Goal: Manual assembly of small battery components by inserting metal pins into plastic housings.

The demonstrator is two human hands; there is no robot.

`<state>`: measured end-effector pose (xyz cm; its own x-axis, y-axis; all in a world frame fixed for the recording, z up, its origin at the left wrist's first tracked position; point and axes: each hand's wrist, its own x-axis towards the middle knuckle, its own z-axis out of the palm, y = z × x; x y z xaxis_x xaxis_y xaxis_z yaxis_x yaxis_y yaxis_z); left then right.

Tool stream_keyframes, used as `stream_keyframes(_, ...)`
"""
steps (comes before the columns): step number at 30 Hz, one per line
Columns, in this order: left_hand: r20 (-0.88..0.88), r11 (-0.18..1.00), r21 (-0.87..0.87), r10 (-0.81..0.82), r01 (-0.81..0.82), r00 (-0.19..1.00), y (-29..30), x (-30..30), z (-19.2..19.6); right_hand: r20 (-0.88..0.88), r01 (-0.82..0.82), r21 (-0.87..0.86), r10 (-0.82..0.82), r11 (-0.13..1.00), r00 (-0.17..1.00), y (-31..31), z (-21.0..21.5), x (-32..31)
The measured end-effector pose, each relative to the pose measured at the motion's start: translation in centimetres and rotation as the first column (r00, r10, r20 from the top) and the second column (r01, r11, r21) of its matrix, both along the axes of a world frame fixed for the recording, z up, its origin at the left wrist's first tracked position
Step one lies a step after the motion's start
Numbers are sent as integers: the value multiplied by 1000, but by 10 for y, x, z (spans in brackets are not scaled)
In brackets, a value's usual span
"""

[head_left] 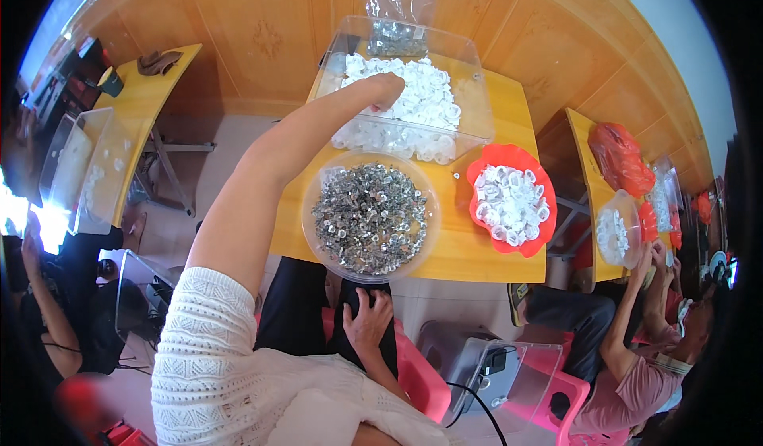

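My left hand (387, 90) reaches into a clear plastic bin (469, 124) full of small white ring-shaped plastic pieces (429, 100). Its fingers curl down among them, partly hidden behind the back of the hand; what they hold cannot be made out. On my dark-trousered leg lies my right hand (368, 319), fingers apart and nothing in it. Nearer to me than the bin, a round translucent bowl (433, 239) holds many small shiny metal pieces (369, 216). To its right, a red scalloped bowl (548, 222) contains more white ring-shaped pieces (510, 204).
A clear bag (400, 21) with metal pieces stands behind the bin, against the wood-panelled wall (262, 33). My yellow table (509, 96) has its front edge by my knees. People sit at side tables left and right; a pink chair (548, 390) stands at lower right.
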<state>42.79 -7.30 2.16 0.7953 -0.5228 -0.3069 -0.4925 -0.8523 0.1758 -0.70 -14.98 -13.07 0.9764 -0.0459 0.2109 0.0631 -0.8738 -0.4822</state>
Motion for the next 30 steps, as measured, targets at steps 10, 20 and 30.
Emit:
stream_keyframes(10,-481,470,-779,-24,-414,877,71,-47,73,-13,11,5,-11,1000,1000,1,-4,-6)
stream_keyframes(20,-465,-7,-812,-596,-583,655,95,-228,55,70,-23,96,16,995,997,-2,0,-16)
stream_keyframes(30,-505,-191,-644,-621,-741,599,84,-376,-37,248,-261,803,98,535,964,0,157,-13)
